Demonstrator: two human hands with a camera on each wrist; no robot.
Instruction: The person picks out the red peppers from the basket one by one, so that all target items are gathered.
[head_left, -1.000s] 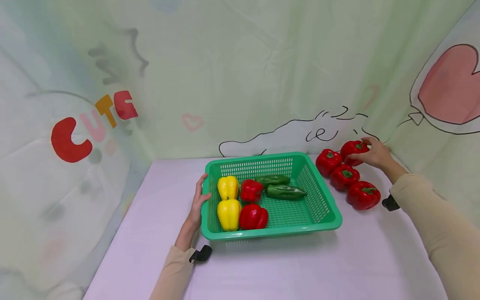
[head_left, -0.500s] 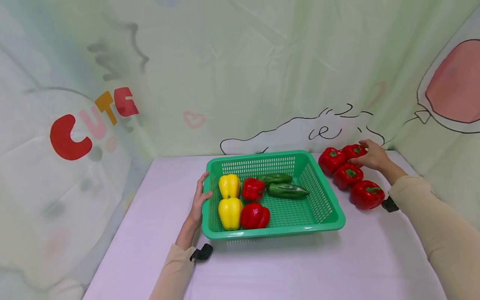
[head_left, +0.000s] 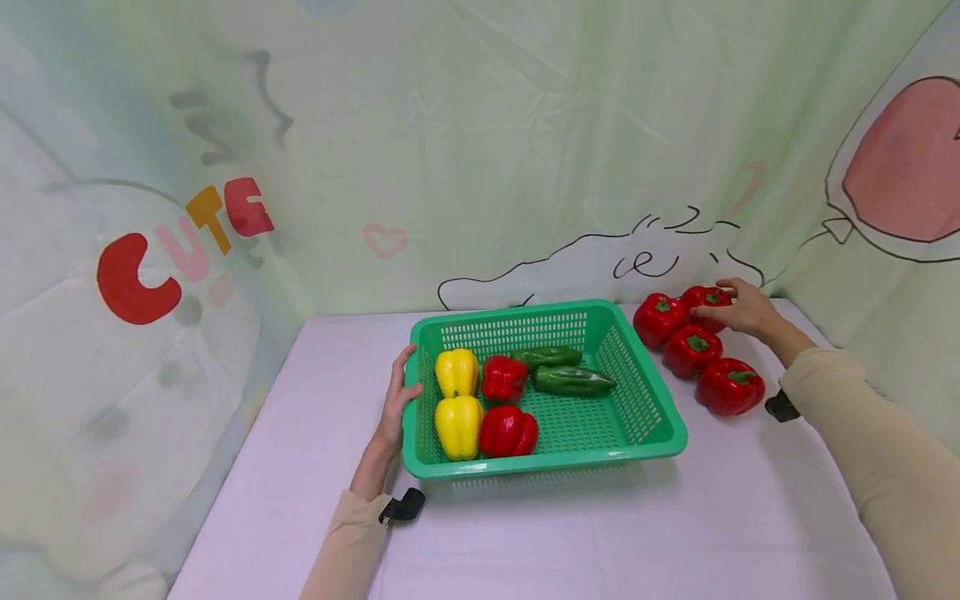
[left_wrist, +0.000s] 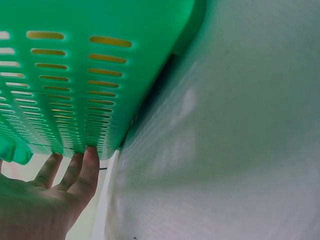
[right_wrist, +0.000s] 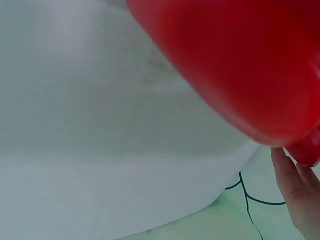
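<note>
A green plastic basket stands on the table. My left hand rests against its left side, thumb over the rim; in the left wrist view the fingers lie straight against the slotted wall. Inside are two yellow bell peppers, two red bell peppers and two long green peppers. To the right of the basket, my right hand grips the rearmost red bell pepper between thumb and fingers. Three more red bell peppers sit close beside and in front of it.
A pale lilac cloth covers the table. Printed curtains hang behind and at both sides, close to the table's back edge. In the right wrist view, a red bell pepper blocks much of the picture.
The red bell pepper in my right hand has come slightly lower and closer to the neighbouring red peppers. My left hand stays at the basket. The head view has shifted a little.
</note>
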